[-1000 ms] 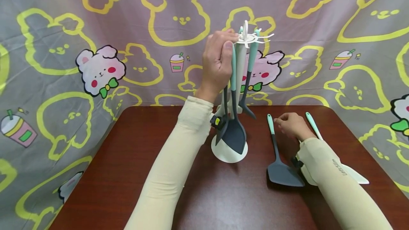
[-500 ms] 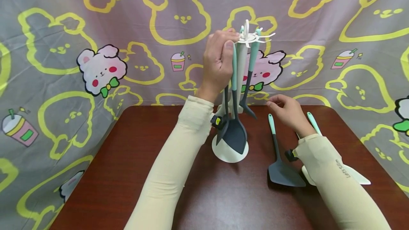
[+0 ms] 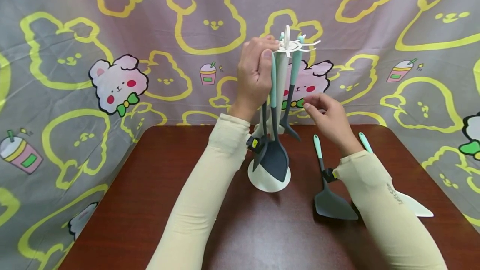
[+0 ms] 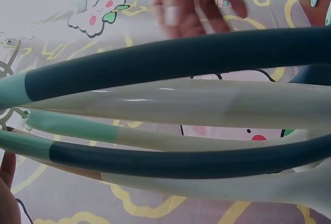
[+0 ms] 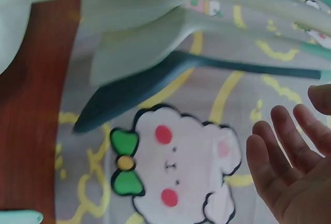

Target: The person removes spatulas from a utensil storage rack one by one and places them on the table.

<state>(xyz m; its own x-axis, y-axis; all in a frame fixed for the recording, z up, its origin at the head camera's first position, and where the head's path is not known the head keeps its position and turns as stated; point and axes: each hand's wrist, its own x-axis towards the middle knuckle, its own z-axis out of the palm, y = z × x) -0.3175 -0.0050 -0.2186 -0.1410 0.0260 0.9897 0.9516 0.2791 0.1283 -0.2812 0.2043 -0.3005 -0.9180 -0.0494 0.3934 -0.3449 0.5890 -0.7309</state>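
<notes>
A white utensil rack (image 3: pixel 282 91) stands on a round base (image 3: pixel 268 182), with several mint-handled kitchen utensils hanging from its hooks. My left hand (image 3: pixel 255 74) grips the rack's top on the left side, its thumb beside a mint handle. Below it hangs a dark turner (image 3: pixel 276 161). On the rack's right hangs another dark utensil (image 3: pixel 290 124), its head angled in the right wrist view. My right hand (image 3: pixel 330 122) is in the air to the right of the rack, fingers loosely bent and holding nothing. In the left wrist view, dark and white handles cross in front of the right hand (image 4: pixel 201 4).
A dark turner (image 3: pixel 333 205) with a mint handle lies on the brown table (image 3: pixel 157 191), right of the rack. Farther right is a white-headed utensil (image 3: pixel 416 205), partly hidden by my right sleeve. A patterned cloth (image 3: pixel 131 32) hangs behind the table.
My right hand has risen from beside the utensils on the table and moved left toward the rack. The left hand keeps its hold on the rack's top.
</notes>
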